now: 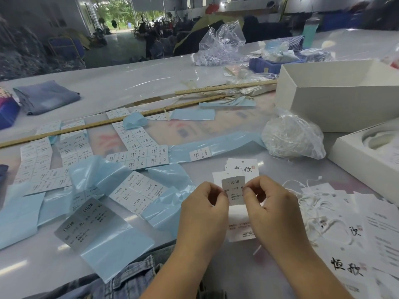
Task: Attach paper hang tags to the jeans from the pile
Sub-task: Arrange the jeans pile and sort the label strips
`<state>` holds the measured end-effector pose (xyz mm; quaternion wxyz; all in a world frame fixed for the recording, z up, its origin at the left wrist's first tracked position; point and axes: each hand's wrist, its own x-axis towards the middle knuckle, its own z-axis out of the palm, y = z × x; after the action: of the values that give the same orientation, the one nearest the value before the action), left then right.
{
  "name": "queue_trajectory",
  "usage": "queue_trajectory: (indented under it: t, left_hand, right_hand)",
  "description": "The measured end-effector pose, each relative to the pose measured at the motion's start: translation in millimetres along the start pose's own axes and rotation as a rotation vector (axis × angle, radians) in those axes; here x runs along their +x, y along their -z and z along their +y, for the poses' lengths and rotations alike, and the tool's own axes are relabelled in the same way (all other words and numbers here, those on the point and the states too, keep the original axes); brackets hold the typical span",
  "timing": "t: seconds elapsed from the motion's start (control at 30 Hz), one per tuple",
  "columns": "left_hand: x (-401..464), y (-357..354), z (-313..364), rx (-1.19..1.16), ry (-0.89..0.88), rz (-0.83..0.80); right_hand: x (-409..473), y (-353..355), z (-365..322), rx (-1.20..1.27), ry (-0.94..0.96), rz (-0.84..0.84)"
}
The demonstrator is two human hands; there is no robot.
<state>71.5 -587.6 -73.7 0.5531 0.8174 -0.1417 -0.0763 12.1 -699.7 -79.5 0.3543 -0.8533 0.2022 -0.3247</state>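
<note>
Grey size sticker (233, 188) pinched between left hand (204, 209) and right hand (269, 207).

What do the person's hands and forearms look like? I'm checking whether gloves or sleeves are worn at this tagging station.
The left hand and right hand are both bare: no gloves, rings, watch or wristbands show. The forearms are uncovered to the bottom frame edge, with no sleeve in view. Fingernails look short and unpainted.

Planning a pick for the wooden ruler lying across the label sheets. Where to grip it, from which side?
Take the wooden ruler at its bare middle stretch, from above, fingers pinching across its narrow width. It lies flat and long on the table, so a central hold should keep it level. Its right part is crowded by a blue paper scrap.
</note>
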Motion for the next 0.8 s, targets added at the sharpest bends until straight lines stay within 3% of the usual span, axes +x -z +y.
queue_trajectory:
  t: [0.33,0.8]
  left_hand:
    - [7,-4,-9,0.125,0.009,0.006]
    - [8,-12,-12,0.364,-0.014,0.01]
  right_hand:
    - [0,-1,3,0.05,-0.062,-0.012]
    - [-1,-8,6,-0.095,-0.087,-0.105]
